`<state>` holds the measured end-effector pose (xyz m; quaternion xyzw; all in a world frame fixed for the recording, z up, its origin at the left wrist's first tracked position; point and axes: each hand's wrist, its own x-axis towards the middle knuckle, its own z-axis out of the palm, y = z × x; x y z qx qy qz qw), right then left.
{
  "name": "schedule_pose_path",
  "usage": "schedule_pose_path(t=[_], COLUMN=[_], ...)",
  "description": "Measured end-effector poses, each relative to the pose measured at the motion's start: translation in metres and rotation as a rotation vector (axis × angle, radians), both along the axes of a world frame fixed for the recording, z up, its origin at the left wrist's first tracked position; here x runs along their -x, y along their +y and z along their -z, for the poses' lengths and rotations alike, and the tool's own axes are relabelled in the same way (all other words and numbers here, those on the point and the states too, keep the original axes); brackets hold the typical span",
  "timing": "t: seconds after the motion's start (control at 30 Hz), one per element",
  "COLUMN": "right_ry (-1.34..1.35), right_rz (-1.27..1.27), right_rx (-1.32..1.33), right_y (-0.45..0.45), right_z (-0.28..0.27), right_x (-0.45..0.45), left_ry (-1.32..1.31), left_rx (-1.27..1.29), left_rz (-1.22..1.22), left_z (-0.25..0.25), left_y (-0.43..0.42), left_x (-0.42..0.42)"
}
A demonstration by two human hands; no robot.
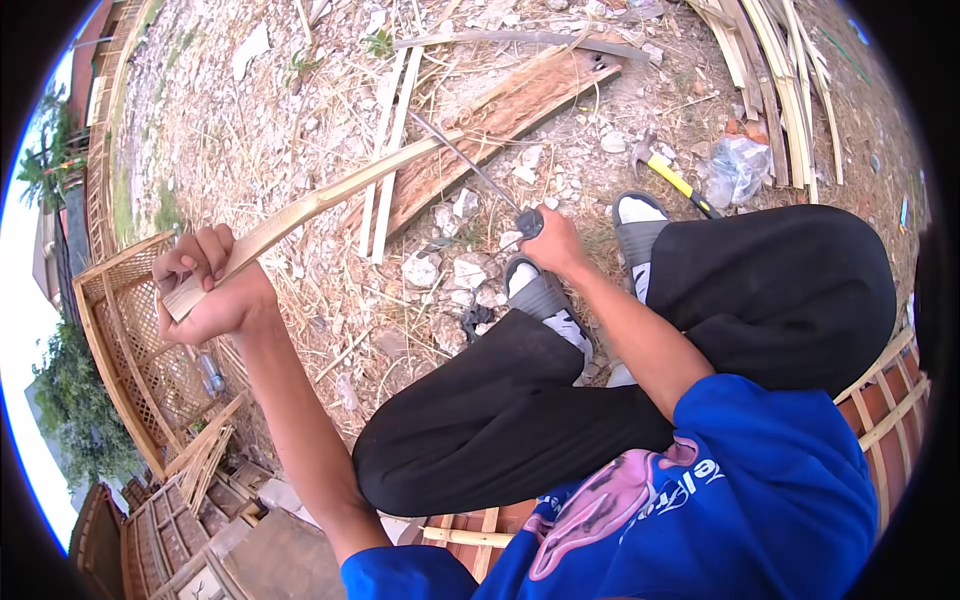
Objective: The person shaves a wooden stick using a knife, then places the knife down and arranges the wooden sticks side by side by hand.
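Left hand [222, 290] and right hand [556, 246] grip, well apart.

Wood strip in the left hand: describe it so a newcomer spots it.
Start at the brown plank lying on the stony ground. Left of it in the view, the left hand grips one end of a narrow, pale wood strip that slants toward the plank. Unlike the two pale strips lying nearby, it is held.

A long, pale wooden strip [330, 195] slants from near left to far right, its far end over a rough, reddish-brown plank [530, 100] lying on the ground. A thin, dark-handled blade [481, 176], tip pointing far left, crosses the strip close to that end.
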<state>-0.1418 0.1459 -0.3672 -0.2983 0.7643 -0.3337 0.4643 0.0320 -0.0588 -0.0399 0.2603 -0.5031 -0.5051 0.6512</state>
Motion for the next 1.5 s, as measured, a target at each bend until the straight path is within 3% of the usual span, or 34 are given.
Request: schedule_pose_path(t=[0.07,0.23,0.37,0.7,0.93,1.03,1.17,1.23,1.3,1.5], right_ry=[0.019,0.03,-0.156,0.015,0.048,0.081,0.061,0.023,-0.036,-0.228], right_rz=[0.026,0.013,0.021,-0.082,-0.145,-0.073,-0.118,-0.091,-0.096,-0.218], right_rx=[-0.097,-0.15,-0.075,-0.006,0.037,-0.124,-0.084,-0.087,0.068,0.472], right_y=[0.005,0.005,-0.003,-0.015,-0.019,-0.003,0.009,-0.004,-0.014,-0.058], right_z=[0.017,-0.009,-0.033,-0.043,-0.06,-0.013,0.0,-0.025,-0.042,-0.162], right_x=[0.015,0.026,0.015,0.003,-0.004,0.007,0.023,0.011,-0.003,-0.017], left_ry=[0.016,0.056,0.04,0.013,-0.01,-0.015,-0.018,-0.017,-0.036,-0.07], left_rx=[-0.011,-0.023,0.075,0.028,0.062,0.031,0.014,-0.001,-0.037,0.043], left_rz=[0.029,-0.033,-0.001,-0.064,0.055,-0.044,0.009,0.106,0.215,0.457], left_z=[0.002,-0.003,-0.026,-0.015,-0.01,-0.012,-0.013,-0.014,-0.017,-0.013], left_y=[0.005,0.013,0.012,0.011,0.014,0.018,0.019,0.019,0.02,0.012], left_x=[-0.005,0.001,-0.016,-0.022,-0.029,-0.025,-0.021,-0.018,-0.017,-0.015])
